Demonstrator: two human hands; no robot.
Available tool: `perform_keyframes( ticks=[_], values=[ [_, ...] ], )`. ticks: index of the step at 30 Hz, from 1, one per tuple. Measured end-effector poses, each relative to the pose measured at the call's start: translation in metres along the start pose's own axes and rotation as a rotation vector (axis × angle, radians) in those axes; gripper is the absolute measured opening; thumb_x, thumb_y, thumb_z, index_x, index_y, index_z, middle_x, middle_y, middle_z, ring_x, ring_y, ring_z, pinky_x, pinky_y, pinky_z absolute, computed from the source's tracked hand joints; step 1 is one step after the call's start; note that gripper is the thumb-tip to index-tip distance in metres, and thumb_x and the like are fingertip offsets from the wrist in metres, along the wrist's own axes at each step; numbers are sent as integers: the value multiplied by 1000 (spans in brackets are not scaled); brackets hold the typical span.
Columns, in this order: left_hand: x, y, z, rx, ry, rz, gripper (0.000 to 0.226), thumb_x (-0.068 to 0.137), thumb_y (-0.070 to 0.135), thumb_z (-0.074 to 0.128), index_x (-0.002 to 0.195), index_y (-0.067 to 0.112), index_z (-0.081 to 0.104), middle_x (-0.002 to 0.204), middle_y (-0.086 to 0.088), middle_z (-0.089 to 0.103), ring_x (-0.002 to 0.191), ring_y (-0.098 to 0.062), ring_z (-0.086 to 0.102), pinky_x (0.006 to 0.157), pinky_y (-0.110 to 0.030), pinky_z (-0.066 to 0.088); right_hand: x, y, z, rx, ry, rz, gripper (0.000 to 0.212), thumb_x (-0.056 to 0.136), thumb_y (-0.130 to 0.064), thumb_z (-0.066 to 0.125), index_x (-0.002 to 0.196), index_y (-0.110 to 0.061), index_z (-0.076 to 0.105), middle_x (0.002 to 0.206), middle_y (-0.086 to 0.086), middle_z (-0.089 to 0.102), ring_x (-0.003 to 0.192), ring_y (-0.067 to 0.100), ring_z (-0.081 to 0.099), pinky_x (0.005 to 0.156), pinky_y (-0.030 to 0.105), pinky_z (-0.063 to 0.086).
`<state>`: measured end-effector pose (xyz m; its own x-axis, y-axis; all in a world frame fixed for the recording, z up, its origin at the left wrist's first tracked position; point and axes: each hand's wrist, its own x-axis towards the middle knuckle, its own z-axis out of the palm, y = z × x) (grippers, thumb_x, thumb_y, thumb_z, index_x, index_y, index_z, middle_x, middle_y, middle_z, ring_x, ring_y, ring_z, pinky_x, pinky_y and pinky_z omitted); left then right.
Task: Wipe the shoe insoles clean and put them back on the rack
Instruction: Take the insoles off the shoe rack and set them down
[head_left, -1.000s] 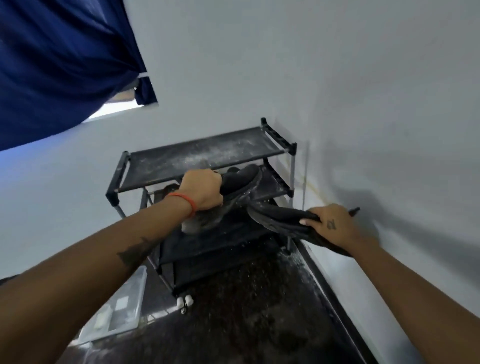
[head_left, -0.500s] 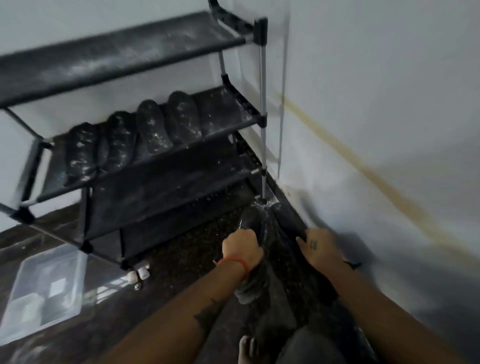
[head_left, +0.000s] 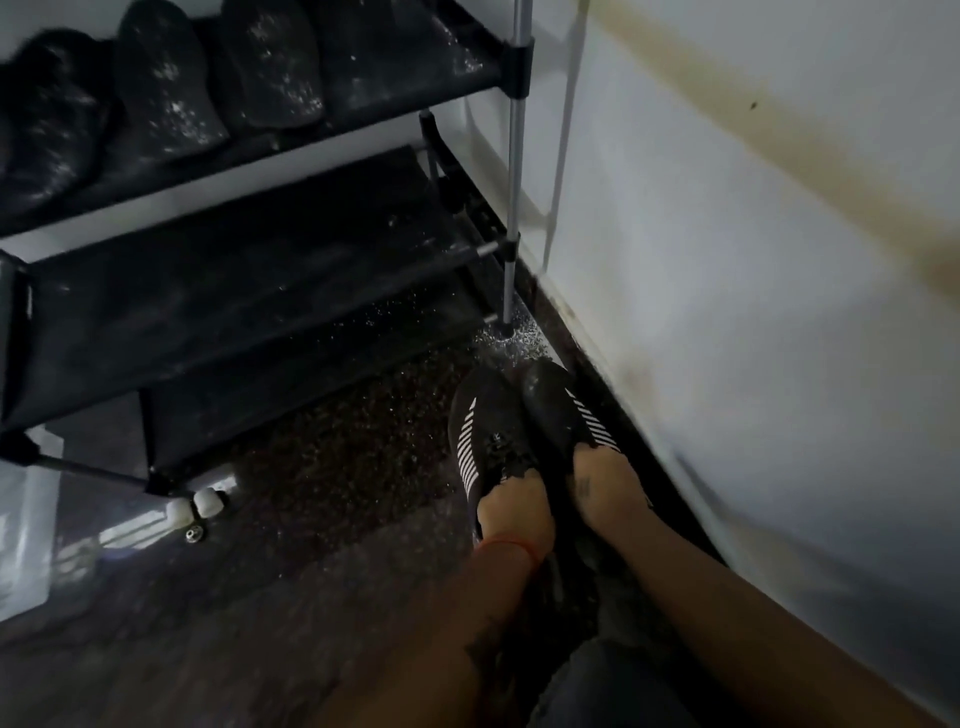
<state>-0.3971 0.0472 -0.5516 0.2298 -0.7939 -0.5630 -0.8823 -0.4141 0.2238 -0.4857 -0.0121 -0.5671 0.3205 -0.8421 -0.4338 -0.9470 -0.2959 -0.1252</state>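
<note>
Two black shoes with white stripes stand side by side on the dark floor by the wall. My left hand (head_left: 515, 512) grips the heel end of the left shoe (head_left: 480, 426). My right hand (head_left: 605, 488) grips the heel end of the right shoe (head_left: 563, 408). Several dusty black insoles (head_left: 166, 88) lie in a row on an upper shelf of the black shoe rack (head_left: 511, 156), at the top left. Their far ends are cut off by the frame edge.
The white wall (head_left: 753, 270) with a yellowish stain runs along the right. A clear plastic box (head_left: 21, 530) lies on the floor at the far left. Small white objects (head_left: 200, 506) sit by the rack's foot. My knee shows at the bottom.
Both hands carried the two shoes down from the rack and set them on the floor by the wall. The view dropped low and closer to the floor.
</note>
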Motion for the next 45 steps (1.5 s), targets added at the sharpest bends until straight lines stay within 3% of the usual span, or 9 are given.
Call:
perform_keyframes(
  ticks=[7, 15, 18, 25, 33, 36, 38, 42, 45],
  values=[
    [-34, -23, -47, -336, 180, 13, 54, 94, 41, 49, 144, 24, 33, 129, -7, 58, 113, -28, 57, 89, -36, 48, -34, -4, -47, 421, 173, -67, 73, 86, -56, 51, 144, -17, 31, 129, 7, 57, 114, 24, 56, 92, 35, 47],
    [-117, -56, -175, -579, 593, 143, 72, 92, 48, 53, 151, 26, 18, 153, 0, 30, 137, -15, 34, 107, -26, 31, -99, -77, -176, 748, 386, -261, 71, 79, -61, 48, 139, -24, 40, 131, 0, 57, 105, 16, 60, 87, 25, 43],
    [-149, -86, -223, -629, 768, 164, 71, 92, 44, 55, 150, 26, 19, 154, 2, 28, 140, -13, 29, 111, -27, 28, -111, -122, -218, 815, 445, -364, 65, 83, -53, 54, 138, -23, 41, 127, 0, 58, 94, 9, 58, 85, 24, 45],
    [-170, -200, -296, -582, 1017, 24, 70, 91, 38, 59, 149, 20, 24, 152, -5, 32, 138, -20, 32, 113, -35, 28, -95, -244, -255, 823, 398, -592, 63, 85, -47, 59, 139, -19, 40, 126, 4, 57, 103, 14, 59, 90, 30, 49],
    [-109, -307, -339, -604, 943, -266, 64, 92, 28, 57, 146, 11, 27, 148, -16, 34, 133, -30, 37, 106, -35, 32, -17, -357, -251, 554, 303, -508, 51, 93, -33, 54, 134, -3, 44, 129, 17, 54, 118, 29, 51, 97, 33, 41],
    [-85, -328, -349, -587, 835, -422, 52, 90, 28, 55, 134, 5, 42, 137, -20, 45, 121, -35, 48, 96, -36, 41, 2, -381, -250, 407, 311, -444, 27, 92, -25, 55, 101, 0, 62, 110, 17, 63, 102, 29, 59, 80, 29, 44],
    [-74, -335, -353, -539, 788, -459, 46, 86, 25, 55, 125, 2, 51, 125, -20, 56, 112, -35, 55, 91, -36, 47, 16, -393, -249, 355, 346, -407, 21, 89, -20, 60, 73, -6, 59, 97, 13, 66, 88, 25, 61, 69, 26, 43],
    [-64, -337, -361, -489, 731, -442, 25, 89, 16, 52, 108, 1, 58, 104, -13, 58, 92, -30, 60, 78, -33, 51, 41, -409, -245, 405, 383, -302, 29, 83, -9, 62, 60, -13, 44, 76, 7, 56, 69, 20, 54, 56, 26, 42],
    [-61, -338, -368, -596, 693, -418, 24, 91, 11, 50, 109, -2, 59, 75, -7, 50, 62, -22, 51, 50, -23, 49, 44, -413, -249, 489, 390, -286, 34, 81, -3, 56, 55, -14, 37, 60, 1, 43, 51, 14, 40, 43, 24, 30]
  ],
)
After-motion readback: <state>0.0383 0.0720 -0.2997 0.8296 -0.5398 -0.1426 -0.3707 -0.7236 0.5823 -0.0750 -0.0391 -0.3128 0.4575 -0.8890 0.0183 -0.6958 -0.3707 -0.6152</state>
